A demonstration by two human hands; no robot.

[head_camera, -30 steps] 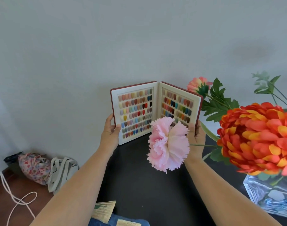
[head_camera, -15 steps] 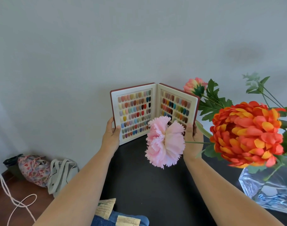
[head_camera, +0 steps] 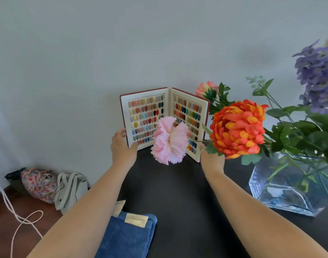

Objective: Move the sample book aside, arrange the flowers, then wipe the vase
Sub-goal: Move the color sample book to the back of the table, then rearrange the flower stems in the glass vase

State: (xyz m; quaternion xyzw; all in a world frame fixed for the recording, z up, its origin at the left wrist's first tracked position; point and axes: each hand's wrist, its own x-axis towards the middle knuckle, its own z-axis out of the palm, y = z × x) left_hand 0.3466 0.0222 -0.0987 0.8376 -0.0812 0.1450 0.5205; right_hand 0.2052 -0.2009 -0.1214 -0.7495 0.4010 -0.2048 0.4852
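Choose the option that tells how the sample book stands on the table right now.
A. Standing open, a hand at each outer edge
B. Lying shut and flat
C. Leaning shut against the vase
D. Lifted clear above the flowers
A: the sample book stands open like a V, with the left hand on one edge and the right hand at the other.

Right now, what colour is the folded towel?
Blue, with a tan label: folded towel, head view.
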